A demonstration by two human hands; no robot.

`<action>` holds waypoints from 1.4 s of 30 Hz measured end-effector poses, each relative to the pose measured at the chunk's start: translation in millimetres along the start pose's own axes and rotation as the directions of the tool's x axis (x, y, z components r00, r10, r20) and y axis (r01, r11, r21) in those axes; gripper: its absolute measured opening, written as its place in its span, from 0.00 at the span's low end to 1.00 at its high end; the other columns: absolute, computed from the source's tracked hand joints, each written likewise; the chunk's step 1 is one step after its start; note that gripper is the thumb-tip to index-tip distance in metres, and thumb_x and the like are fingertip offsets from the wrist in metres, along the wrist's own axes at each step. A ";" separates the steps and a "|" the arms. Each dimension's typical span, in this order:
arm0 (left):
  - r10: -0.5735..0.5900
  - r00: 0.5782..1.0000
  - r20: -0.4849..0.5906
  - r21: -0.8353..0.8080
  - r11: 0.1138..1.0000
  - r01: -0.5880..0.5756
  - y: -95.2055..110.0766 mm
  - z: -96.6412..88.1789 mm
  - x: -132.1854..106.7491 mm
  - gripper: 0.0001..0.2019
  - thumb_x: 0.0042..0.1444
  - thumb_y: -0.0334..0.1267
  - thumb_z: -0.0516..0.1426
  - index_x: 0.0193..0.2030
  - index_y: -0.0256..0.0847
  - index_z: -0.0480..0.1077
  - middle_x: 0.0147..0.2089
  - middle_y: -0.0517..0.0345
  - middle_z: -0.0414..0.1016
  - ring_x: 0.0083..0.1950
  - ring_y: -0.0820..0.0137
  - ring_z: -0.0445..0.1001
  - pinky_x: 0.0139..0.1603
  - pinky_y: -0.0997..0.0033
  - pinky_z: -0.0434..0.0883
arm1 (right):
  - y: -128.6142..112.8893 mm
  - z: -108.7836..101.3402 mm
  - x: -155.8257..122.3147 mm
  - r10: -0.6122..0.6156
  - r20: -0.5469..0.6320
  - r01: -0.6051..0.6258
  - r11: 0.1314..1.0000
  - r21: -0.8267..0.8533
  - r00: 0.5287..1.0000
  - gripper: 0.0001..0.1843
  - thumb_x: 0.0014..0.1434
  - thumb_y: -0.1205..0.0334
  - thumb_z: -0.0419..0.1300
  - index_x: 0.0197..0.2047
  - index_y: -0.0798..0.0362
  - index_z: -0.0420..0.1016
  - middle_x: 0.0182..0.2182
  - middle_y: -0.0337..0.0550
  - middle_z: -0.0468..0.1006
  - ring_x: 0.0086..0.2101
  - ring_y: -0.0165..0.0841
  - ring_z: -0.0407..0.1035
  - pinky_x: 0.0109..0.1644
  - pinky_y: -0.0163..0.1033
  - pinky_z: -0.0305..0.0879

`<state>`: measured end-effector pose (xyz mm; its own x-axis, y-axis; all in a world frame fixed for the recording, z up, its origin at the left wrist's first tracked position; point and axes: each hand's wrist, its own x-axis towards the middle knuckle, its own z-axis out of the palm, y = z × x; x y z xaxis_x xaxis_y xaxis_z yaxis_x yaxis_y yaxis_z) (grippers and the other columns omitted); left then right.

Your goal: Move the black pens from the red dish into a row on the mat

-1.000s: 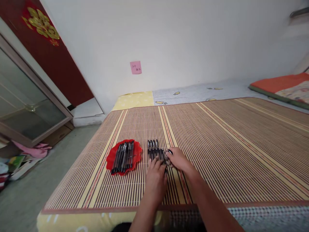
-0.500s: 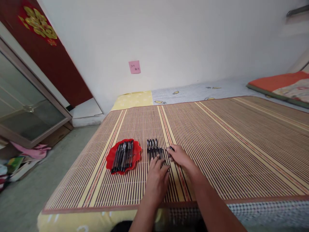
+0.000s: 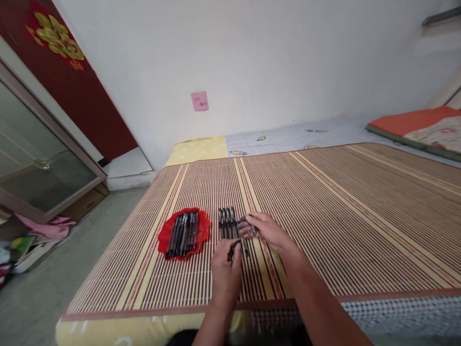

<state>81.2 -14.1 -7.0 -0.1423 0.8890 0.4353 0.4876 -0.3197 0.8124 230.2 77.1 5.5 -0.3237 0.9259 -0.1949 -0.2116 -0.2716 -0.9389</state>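
A row of several black pens [image 3: 226,220] lies side by side on the striped bamboo mat [image 3: 324,206]. My left hand [image 3: 225,271] rests at the near ends of these pens, its fingers curled and pinched on the near end of one pen. My right hand [image 3: 264,230] is just right of the row, its fingers closed on a pen at its far end. To the left stands a red scalloped plate [image 3: 163,235] that holds several more black pens [image 3: 183,231].
The mat covers a bed with a yellow and grey sheet [image 3: 201,148]. A folded orange blanket [image 3: 414,122] lies at the far right. A pink note [image 3: 200,101] sticks on the white wall. Left of the bed are floor, clutter [image 3: 25,238] and a glass door [image 3: 32,154].
My left hand has drawn back toward me and curled its fingers onto a pen's near end. My right hand has shifted slightly left and closed on the same pen's far end.
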 end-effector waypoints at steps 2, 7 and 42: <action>-0.150 0.987 0.064 -0.204 0.966 0.160 5.2 0.1 1.4 0.10 0.63 0.41 0.55 0.45 0.41 0.75 0.42 0.52 0.79 0.45 0.65 0.77 0.48 0.65 0.72 | -5.4 13.7 -8.0 -0.034 0.082 0.026 0.995 0.091 0.996 0.11 0.60 0.58 0.61 0.43 0.55 0.73 0.38 0.49 0.81 0.37 0.33 0.77 0.42 0.38 0.74; -0.355 0.910 0.214 -0.562 0.718 0.412 7.8 1.3 3.0 0.18 0.55 0.47 0.62 0.47 0.36 0.75 0.38 0.52 0.79 0.35 0.70 0.76 0.35 0.74 0.71 | -3.7 44.3 -19.2 -0.040 0.268 0.006 0.992 0.126 0.962 0.15 0.60 0.51 0.60 0.42 0.55 0.75 0.39 0.49 0.82 0.39 0.35 0.77 0.41 0.36 0.72; -0.101 0.985 -0.138 0.001 0.995 0.102 -24.3 -12.9 -0.1 0.12 0.64 0.38 0.51 0.50 0.40 0.71 0.44 0.50 0.79 0.44 0.65 0.78 0.46 0.64 0.74 | -15.2 12.7 94.4 -0.180 -0.247 -0.157 0.405 -0.901 0.952 0.07 0.52 0.62 0.66 0.33 0.58 0.75 0.27 0.42 0.76 0.26 0.30 0.69 0.28 0.33 0.54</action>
<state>58.2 -10.6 -21.8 -0.3085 0.8626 0.4009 0.4713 -0.2275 0.8521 191.2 165.4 5.0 -0.0420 0.9954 -0.0867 0.7958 -0.0191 -0.6053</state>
